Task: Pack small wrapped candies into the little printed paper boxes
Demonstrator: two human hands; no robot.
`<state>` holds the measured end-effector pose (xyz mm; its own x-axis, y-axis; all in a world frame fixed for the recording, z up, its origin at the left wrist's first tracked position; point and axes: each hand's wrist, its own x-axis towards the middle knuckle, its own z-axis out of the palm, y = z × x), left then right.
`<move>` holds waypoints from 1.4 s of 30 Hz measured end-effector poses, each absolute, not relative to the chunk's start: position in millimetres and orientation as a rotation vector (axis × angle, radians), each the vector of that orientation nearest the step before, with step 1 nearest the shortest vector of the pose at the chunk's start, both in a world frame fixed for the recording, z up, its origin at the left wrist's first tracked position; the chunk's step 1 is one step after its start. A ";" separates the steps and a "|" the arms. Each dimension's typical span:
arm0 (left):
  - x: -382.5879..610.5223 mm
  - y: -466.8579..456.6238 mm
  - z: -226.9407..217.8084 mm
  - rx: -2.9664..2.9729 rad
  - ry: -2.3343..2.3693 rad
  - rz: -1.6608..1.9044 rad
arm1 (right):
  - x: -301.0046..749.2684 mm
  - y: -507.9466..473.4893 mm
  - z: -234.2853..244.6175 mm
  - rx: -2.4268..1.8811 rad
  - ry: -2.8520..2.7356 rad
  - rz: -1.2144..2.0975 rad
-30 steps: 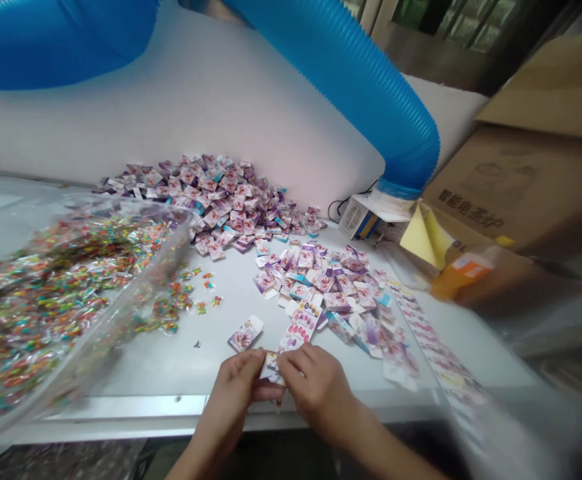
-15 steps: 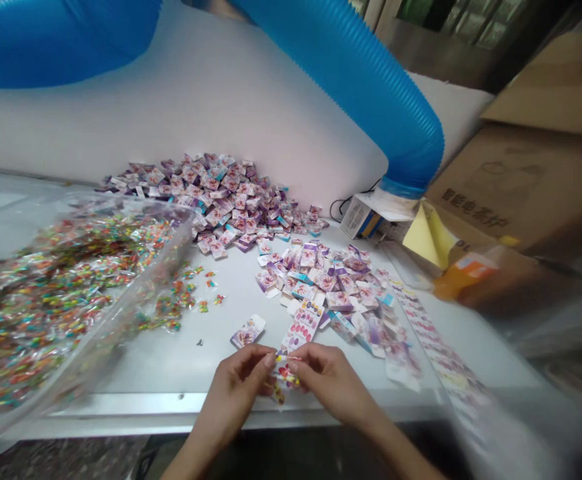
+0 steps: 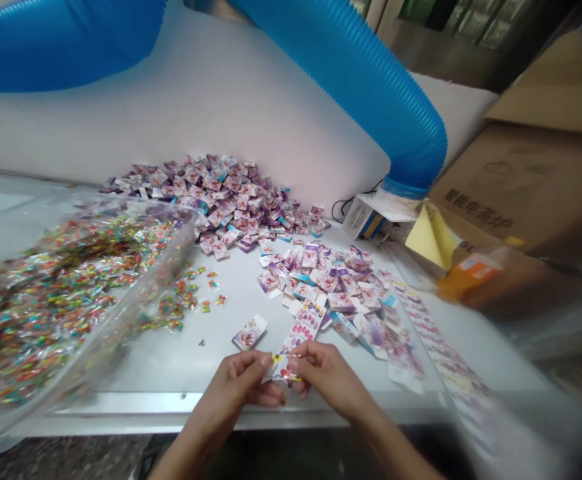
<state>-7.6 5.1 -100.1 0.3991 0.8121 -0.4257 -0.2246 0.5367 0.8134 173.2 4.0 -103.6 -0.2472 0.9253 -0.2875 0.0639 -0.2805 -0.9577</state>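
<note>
Near the table's front edge, my left hand (image 3: 238, 383) pinches one end of a small sticker sheet (image 3: 279, 368) printed with red, yellow and purple ovals. My right hand (image 3: 328, 377) grips its other end between thumb and fingers. Just beyond them lies a longer printed strip (image 3: 305, 323) with rows of pink and purple ovals. A small purple-and-white carton (image 3: 249, 332) rests on the table ahead of my left hand. Behind the strip spreads a loose pile of similar cartons (image 3: 328, 280), some looking flat or unfilled at the near right.
A clear plastic tub (image 3: 135, 293) of small bagged colourful pieces (image 3: 81, 287) fills the left, with a few bags (image 3: 178, 300) outside it. A bigger carton heap (image 3: 225, 200) sits against the wall. Blue ducting (image 3: 351, 73) hangs above; cardboard boxes (image 3: 491, 180) stand right. Printed strips (image 3: 435, 340) lie right.
The sticker sheet has turned, so more of its printed face shows between my hands. My left hand's lower fingers have spread a little beneath it. The piles have stayed put.
</note>
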 end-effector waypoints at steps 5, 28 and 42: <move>-12.3 5.5 -100.8 0.625 0.845 0.698 | 177.3 5.6 -104.4 -1.324 -1.273 1.613; -3.8 -1.0 -107.8 0.717 1.040 0.859 | 166.4 -2.7 -98.0 -1.296 -1.294 1.621; -17.3 -3.1 -111.6 0.619 0.954 0.839 | 167.4 -8.1 -111.5 -1.168 -1.949 0.827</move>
